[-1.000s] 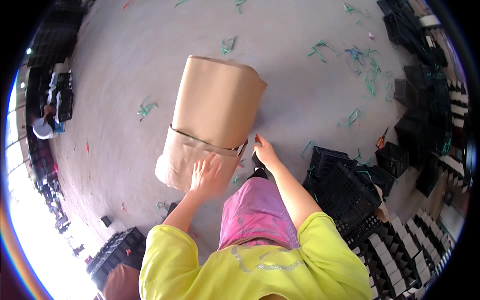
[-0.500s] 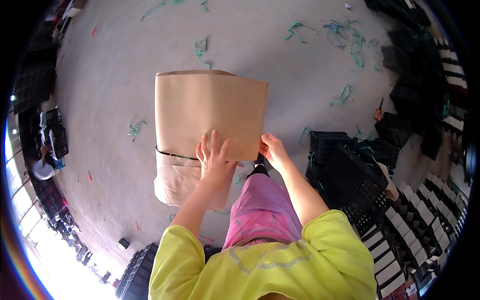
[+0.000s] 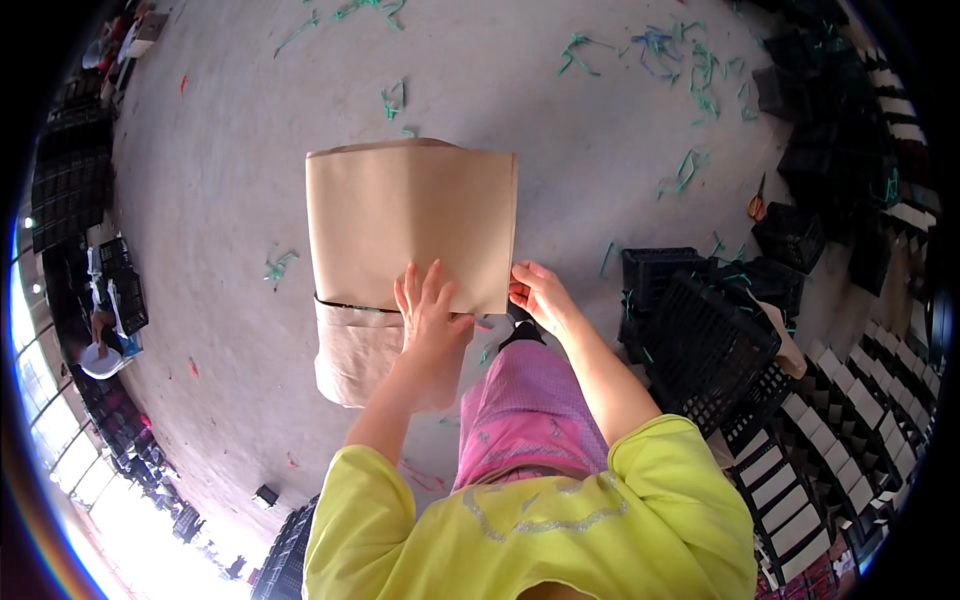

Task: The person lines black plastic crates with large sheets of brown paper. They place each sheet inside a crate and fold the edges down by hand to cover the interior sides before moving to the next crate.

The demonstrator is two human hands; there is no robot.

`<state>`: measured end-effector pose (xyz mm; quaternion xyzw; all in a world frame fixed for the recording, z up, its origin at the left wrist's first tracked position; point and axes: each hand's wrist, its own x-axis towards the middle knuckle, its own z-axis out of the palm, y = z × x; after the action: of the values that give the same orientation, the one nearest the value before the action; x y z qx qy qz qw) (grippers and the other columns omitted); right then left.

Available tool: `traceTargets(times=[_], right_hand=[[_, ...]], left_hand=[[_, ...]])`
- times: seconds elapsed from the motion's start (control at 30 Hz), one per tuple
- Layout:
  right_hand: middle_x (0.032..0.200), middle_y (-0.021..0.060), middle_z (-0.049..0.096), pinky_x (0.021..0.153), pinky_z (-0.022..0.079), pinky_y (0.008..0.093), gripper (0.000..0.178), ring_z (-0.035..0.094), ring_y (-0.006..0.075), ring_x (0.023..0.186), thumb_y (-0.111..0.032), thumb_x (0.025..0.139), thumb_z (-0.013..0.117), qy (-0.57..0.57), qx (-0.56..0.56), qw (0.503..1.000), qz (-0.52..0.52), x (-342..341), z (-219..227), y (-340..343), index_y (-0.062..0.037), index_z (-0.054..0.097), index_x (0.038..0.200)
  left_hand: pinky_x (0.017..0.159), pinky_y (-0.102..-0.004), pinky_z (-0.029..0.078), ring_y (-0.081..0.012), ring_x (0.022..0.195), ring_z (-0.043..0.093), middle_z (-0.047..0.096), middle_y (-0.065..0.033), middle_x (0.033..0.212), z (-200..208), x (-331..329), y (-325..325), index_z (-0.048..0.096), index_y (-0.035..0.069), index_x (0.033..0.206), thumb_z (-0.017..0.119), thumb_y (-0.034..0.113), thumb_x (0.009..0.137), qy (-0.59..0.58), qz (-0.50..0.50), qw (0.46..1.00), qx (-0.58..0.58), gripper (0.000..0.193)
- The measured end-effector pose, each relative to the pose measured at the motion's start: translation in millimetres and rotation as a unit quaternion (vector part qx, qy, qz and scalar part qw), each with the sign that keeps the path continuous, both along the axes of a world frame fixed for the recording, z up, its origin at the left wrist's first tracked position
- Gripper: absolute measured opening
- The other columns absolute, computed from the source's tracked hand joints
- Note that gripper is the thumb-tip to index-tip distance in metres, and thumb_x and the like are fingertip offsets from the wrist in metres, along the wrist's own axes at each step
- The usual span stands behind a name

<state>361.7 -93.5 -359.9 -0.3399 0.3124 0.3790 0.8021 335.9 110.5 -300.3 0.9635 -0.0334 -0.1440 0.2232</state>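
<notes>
A large folded sheet of brown paper (image 3: 410, 210) lies over a bulky, box-like thing covered in paler beige paper (image 3: 360, 355). A thin dark rim shows along the near left edge of the folded sheet. My left hand (image 3: 432, 315) rests on the near part of the brown paper with its fingers spread. At the sheet's near right corner, my right hand (image 3: 537, 292) has its thumb and fingers pinched on the paper's edge. What lies beneath the paper is hidden.
Black plastic crates (image 3: 700, 330) stand close to my right, with orange-handled scissors (image 3: 757, 200) beyond them. Rows of pale-topped dark containers (image 3: 840, 430) fill the lower right. Green strap scraps (image 3: 685, 172) litter the grey floor (image 3: 220, 220). At the far left a person's hand (image 3: 102, 322) shows.
The brown paper's right edge has shifted left, and my right hand has moved slightly left with it. My left hand stays spread on the sheet. The view has turned a little.
</notes>
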Motion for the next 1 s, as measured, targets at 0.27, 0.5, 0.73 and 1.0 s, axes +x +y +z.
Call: traceTargets(times=[0.27, 0.5, 0.73, 1.0], right_hand=[[0.082, -0.0003, 0.058, 0.070, 0.045, 0.0229, 0.012, 0.054, 0.0081, 0.077, -0.021, 0.086, 0.060, 0.031, -0.010, 0.999, 0.001, 6, 13, 13, -0.0094, 0.055, 0.088], [0.079, -0.0003, 0.057, 0.068, 0.045, 0.0222, 0.011, 0.054, 0.0077, 0.074, -0.019, 0.087, 0.059, 0.024, 0.002, 1.000, 0.002, 7, 3, 16, -0.0092, 0.054, 0.087], [0.077, 0.0024, 0.057, 0.063, 0.045, 0.0216, 0.009, 0.054, 0.0094, 0.070, -0.006, 0.081, 0.060, -0.001, -0.073, 0.997, 0.031, 8, 4, 20, -0.0030, 0.053, 0.086], [0.074, 0.0037, 0.057, 0.060, 0.043, 0.0209, 0.010, 0.052, 0.0088, 0.065, 0.000, 0.075, 0.060, -0.096, -0.130, 0.985, 0.056, 7, 4, 30, 0.0005, 0.053, 0.081]], left_hand=[[0.104, -0.0534, 0.014, -0.0389, 0.130, 0.022, 0.051, -0.0067, 0.125, -10, -3, 6, 0.064, 0.013, 0.093, 0.076, 0.021, 0.061, -0.023, 0.005, 0.999, -0.023, 0.035], [0.104, -0.0518, 0.014, -0.0362, 0.130, 0.023, 0.052, -0.0033, 0.125, -19, -7, 12, 0.065, 0.015, 0.088, 0.076, 0.020, 0.060, -0.035, 0.007, 0.999, -0.015, 0.030], [0.103, -0.0561, 0.010, -0.0428, 0.131, 0.015, 0.049, -0.0114, 0.127, 14, 8, -12, 0.065, 0.012, 0.088, 0.073, 0.027, 0.064, 0.002, 0.032, 0.999, -0.040, 0.029], [0.101, -0.0608, 0.005, -0.0463, 0.131, 0.011, 0.045, -0.0172, 0.129, -3, 5, -29, 0.065, 0.008, 0.083, 0.066, 0.026, 0.072, -0.012, 0.099, 0.994, -0.049, 0.022]])
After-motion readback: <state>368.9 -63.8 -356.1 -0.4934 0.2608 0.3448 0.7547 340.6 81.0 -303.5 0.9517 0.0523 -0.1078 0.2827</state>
